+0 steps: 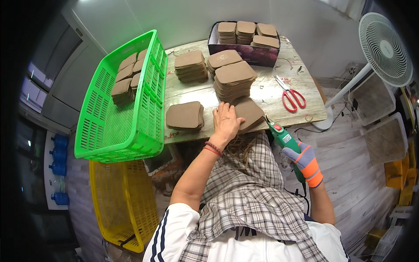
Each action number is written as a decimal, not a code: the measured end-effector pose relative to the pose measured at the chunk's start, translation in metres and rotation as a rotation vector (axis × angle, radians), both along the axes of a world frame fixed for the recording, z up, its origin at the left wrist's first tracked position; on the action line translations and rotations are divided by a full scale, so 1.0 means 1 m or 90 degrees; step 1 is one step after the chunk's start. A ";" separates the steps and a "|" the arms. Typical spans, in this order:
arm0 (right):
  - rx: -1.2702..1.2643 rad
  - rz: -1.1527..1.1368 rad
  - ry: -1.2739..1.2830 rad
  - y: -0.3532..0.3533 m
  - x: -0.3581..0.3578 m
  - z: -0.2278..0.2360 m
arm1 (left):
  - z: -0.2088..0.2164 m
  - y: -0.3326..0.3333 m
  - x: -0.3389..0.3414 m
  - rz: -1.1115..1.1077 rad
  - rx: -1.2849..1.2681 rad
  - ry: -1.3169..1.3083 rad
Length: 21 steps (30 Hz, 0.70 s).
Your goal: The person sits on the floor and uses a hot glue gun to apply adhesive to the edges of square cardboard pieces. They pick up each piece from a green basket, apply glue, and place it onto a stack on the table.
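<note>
My bare left hand (225,120), with red bead bracelets at the wrist, rests with its fingers stretched out against the front of a tall stack of brown pads (233,83). Its thumb lies on a low stack of pads (247,114) at the table's near edge. In a grey and orange glove, my right hand (305,163) is wrapped round a green corded electric cutter (284,139) with a red button. The cutter's dark tip points up beside the right corner of the low stack. Another short stack of pads (184,115) lies left of my left hand.
Red-handled scissors (293,98) lie on the table (301,56) at the right. Behind stand more pad stacks (190,65) and a dark box (248,56) holding pads. A green crate (146,126) with pads is at left, above a yellow crate (124,205). A white fan (385,48) stands right.
</note>
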State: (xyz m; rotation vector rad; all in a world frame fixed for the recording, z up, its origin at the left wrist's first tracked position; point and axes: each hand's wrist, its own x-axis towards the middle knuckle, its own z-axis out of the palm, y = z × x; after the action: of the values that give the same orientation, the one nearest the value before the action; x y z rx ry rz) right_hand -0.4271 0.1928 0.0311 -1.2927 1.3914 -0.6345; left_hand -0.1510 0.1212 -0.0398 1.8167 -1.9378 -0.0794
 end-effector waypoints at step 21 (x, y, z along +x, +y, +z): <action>-0.065 -0.050 -0.070 -0.002 0.030 0.028 | 0.058 -0.011 -0.035 -0.109 -0.088 1.517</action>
State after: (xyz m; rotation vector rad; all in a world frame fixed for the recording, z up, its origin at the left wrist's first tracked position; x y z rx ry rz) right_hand -0.3976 0.1906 0.0590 -1.2684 1.3394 -0.8283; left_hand -0.1857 0.1102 0.0183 0.3367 -0.1789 -1.3057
